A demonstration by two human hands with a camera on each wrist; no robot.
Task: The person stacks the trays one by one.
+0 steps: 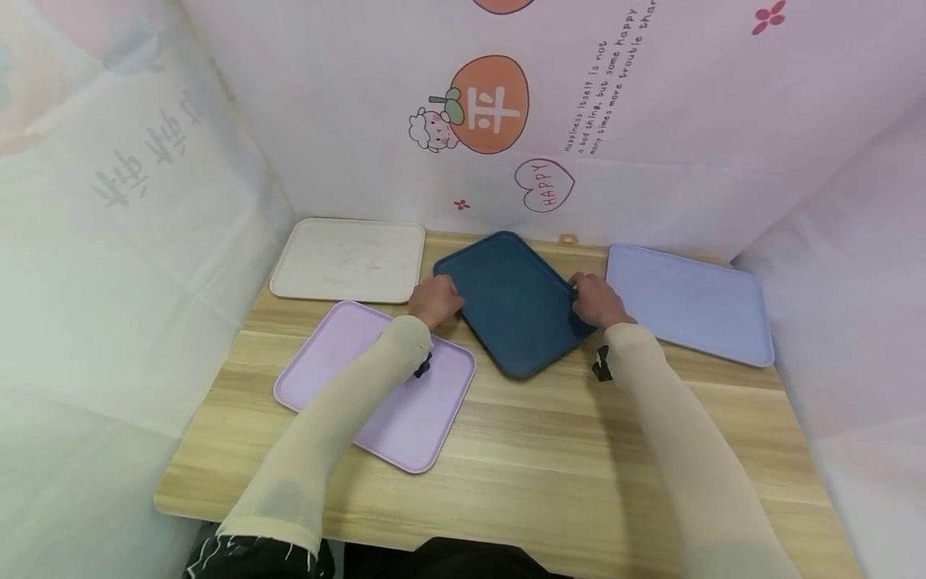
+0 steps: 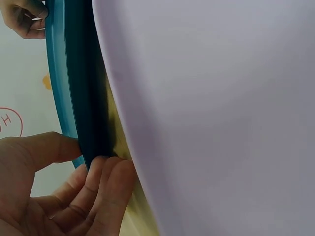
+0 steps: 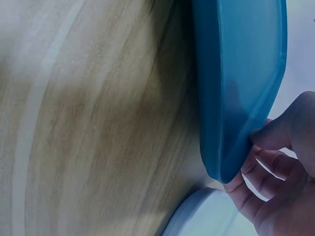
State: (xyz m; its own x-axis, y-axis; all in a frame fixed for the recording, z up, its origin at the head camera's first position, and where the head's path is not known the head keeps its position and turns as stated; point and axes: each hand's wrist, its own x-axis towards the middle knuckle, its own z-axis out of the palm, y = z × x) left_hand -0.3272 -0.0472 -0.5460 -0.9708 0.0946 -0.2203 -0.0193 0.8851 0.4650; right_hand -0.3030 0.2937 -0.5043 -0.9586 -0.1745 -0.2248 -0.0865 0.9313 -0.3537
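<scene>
Between both hands is a dark teal tray, turned at an angle at the back middle of the table. My left hand pinches its left edge; in the left wrist view the thumb is on the rim and the fingers curl beneath. My right hand grips the right edge near a corner, thumb above and fingers under, as the right wrist view shows. Below my left forearm lies a lilac tray, partly hidden by the sleeve. A pale blue tray lies right of my right hand.
A white tray lies at the back left of the wooden table. Printed cloth hangs behind the table and along both sides. A small orange tab sits at the table's back edge.
</scene>
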